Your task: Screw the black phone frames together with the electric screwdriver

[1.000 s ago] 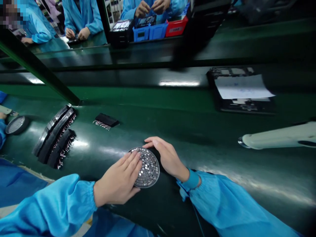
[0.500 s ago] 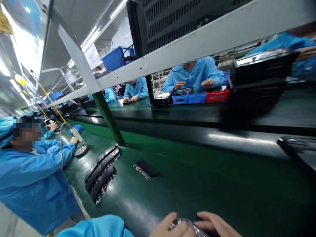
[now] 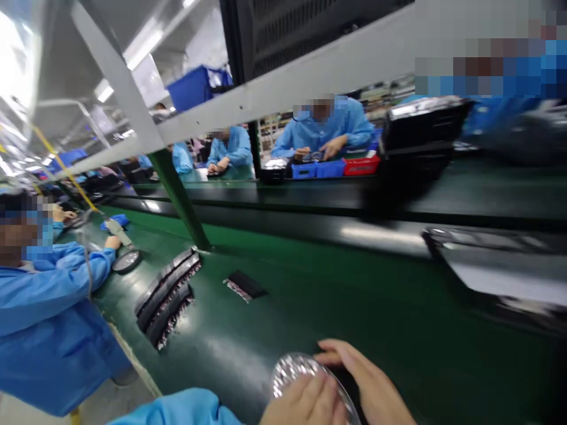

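Observation:
At the bottom of the head view is a round silvery faceted lamp reflector [image 3: 290, 367] with a dark rim, tilted above the green bench. My left hand [image 3: 305, 401], coming from a blue sleeve, lies over its face with the fingers together and covers much of it. My right hand [image 3: 365, 378] curves around the far and right side, its fingertips at the rim. The lower part of the reflector is out of the picture. Ahead on the bench lie curved rows of black strips with fine wire ends [image 3: 166, 301] and a smaller black bundle [image 3: 245, 285].
A co-worker in blue [image 3: 48, 307] sits at the left near a round black-rimmed part [image 3: 127, 261]. A green post [image 3: 179, 200] rises from the bench. Black stacked trays [image 3: 411, 153] stand on the conveyor, blurred. At right lies a dark-framed tray [image 3: 496, 265].
The view has shifted, moving the scene leftward. The reflector has risen into the picture and shows more of its face. My left fingers now lie across it, and my right hand is closer around its rim.

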`<state>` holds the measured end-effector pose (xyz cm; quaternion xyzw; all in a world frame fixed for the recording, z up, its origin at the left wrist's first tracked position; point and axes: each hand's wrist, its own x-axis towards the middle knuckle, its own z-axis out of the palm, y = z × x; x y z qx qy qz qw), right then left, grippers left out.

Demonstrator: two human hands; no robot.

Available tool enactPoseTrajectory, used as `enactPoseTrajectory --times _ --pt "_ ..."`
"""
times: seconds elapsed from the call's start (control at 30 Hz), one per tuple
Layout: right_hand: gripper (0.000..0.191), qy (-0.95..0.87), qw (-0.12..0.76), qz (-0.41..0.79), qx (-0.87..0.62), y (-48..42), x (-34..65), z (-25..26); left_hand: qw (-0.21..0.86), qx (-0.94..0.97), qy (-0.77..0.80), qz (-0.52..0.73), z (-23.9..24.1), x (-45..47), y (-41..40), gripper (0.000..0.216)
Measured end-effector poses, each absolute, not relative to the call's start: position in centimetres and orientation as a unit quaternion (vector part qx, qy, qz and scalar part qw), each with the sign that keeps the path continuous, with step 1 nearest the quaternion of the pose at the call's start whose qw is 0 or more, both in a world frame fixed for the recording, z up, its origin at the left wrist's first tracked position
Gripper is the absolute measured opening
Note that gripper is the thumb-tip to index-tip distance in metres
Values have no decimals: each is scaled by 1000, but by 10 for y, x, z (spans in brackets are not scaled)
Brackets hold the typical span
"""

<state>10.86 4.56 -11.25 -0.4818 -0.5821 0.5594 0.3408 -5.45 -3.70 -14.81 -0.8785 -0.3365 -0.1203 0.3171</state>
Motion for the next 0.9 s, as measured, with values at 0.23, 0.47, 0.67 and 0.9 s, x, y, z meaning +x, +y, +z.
enactPoseTrajectory --times 0.23,0.47,0.67,0.9 --pt "66 -590 373 549 -459 36 101 -80 -23 -937 -347 -5 -42 -64 -57 79" --pt "64 -587 373 553 -459 33 106 -80 -16 -905 -424 -1 -42 -83 -69 78" --pt "60 -587 375 548 -462 33 107 -81 -9 -924 -381 -38 -48 -59 -71 70" --pt "58 -586 387 546 -456 32 107 -81 13 -890 -455 -32 -49 -74 -67 84"
